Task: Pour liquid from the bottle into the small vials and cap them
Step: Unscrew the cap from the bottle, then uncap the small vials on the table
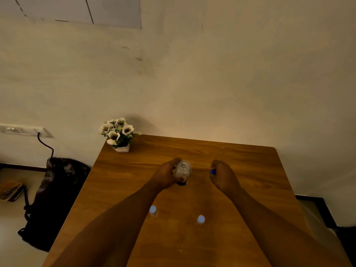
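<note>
A clear plastic bottle (183,171) with dark liquid at its bottom stands upright mid-table, its mouth uncovered. My left hand (165,175) is wrapped around its left side. My right hand (221,173) is to the right of the bottle, apart from it, fingers closed on a small blue bottle cap (212,171). Two small clear vials with pale caps stand nearer to me: one vial (153,210) beside my left forearm, the other vial (201,219) between my forearms.
The wooden table (250,166) meets the wall at its far edge. A white pot of artificial flowers (119,134) sits at its far left corner. A dark bag (57,189) lies on the floor to the left, under a wall socket (21,130) with a cable.
</note>
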